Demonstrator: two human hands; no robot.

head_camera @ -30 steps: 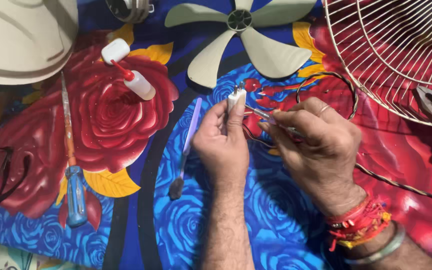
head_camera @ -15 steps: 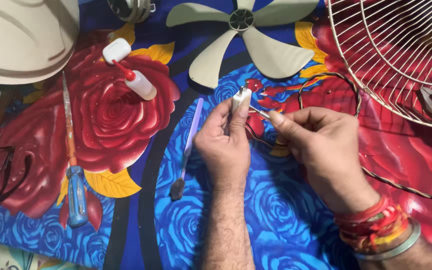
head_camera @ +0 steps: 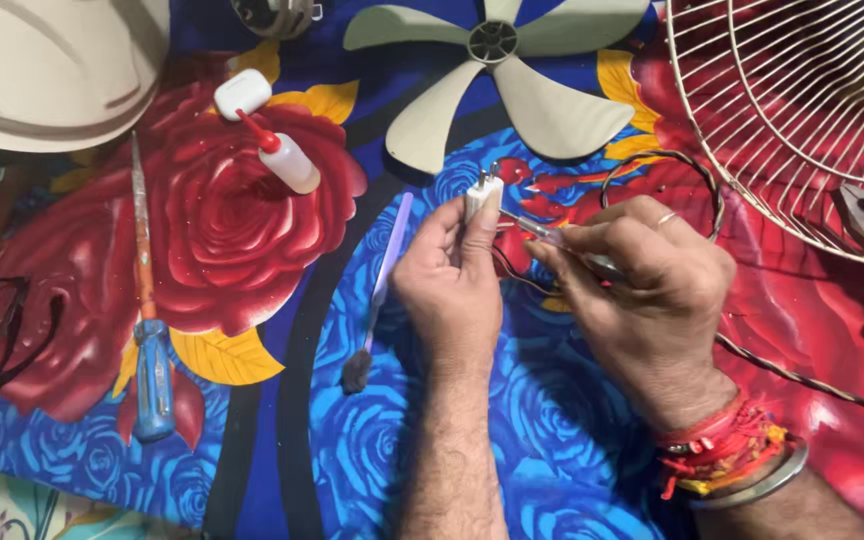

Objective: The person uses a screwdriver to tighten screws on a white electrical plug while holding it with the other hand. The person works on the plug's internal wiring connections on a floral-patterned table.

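The left hand (head_camera: 452,275) pinches a small white plug (head_camera: 483,192) upright between thumb and fingers, prongs up, above the flowered cloth (head_camera: 252,230) on the tabletop. The right hand (head_camera: 637,290) is closed around a thin screwdriver (head_camera: 542,232), tip touching the plug's side. A dark twisted wire (head_camera: 802,370) trails off to the right. Good form here, I'd say: keep the plug braced firmly, the blade square to it, pressure light so the tip can't slip toward the thumb. The fan blade (head_camera: 497,70) and wire guard (head_camera: 802,100) lie well apart, beyond the hands.
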